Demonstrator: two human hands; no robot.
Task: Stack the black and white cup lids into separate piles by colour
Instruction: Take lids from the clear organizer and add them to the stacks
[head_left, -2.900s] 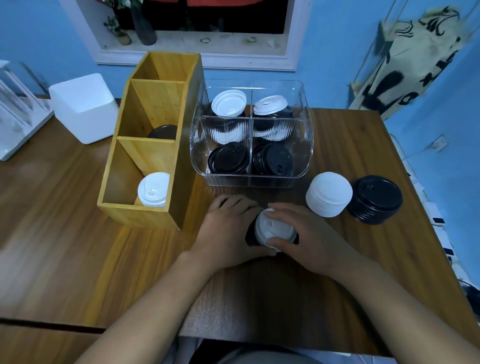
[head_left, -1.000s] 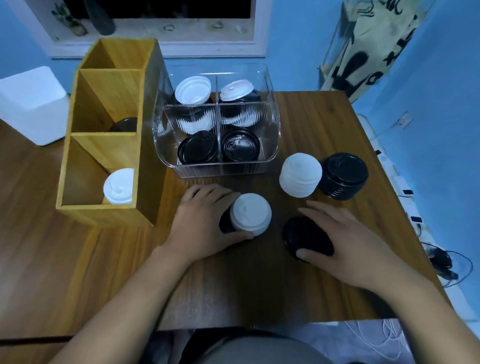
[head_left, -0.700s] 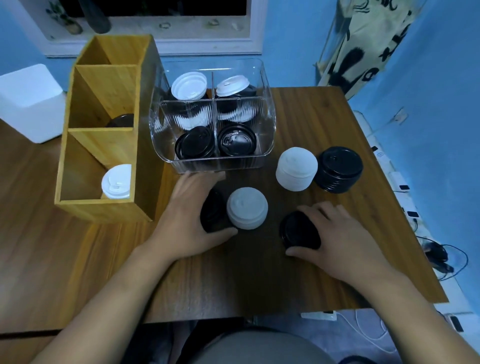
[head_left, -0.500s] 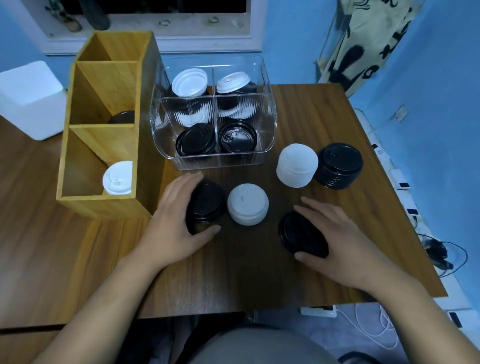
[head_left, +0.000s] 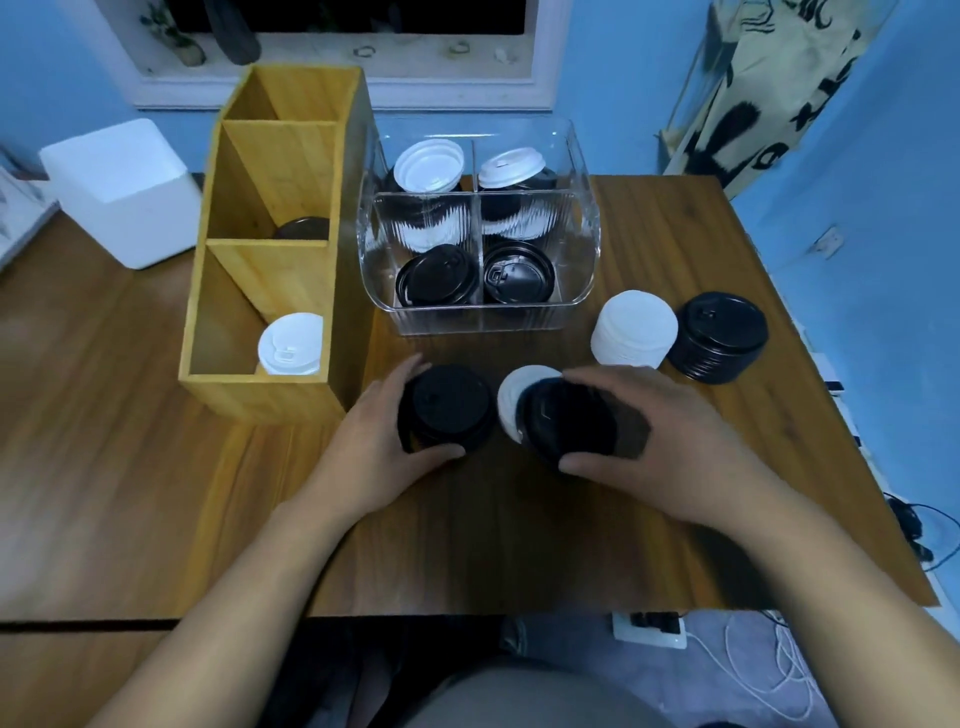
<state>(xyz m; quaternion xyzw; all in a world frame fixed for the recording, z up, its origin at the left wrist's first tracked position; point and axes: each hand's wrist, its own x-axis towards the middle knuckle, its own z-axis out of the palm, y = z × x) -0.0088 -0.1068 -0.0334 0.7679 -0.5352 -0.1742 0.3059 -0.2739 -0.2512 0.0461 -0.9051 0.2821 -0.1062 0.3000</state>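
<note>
R hand (head_left: 670, 436) grips a black lid (head_left: 569, 421) w/ thumb below and fingers over the far edge, held tilted, overlapping a loose white lid (head_left: 514, 395) just in front of the clear bin (head_left: 582, 218). L hand (head_left: 363, 441) is curled round a short black lid pile (head_left: 447, 405), thumb at the near rim, also in front of the bin. Right of the bin: white stack (head_left: 634, 327) touching black stack (head_left: 719, 335). Wooden organizer (head_left: 270, 249) sits left of the bin, one white lid in its near slot.
</note>
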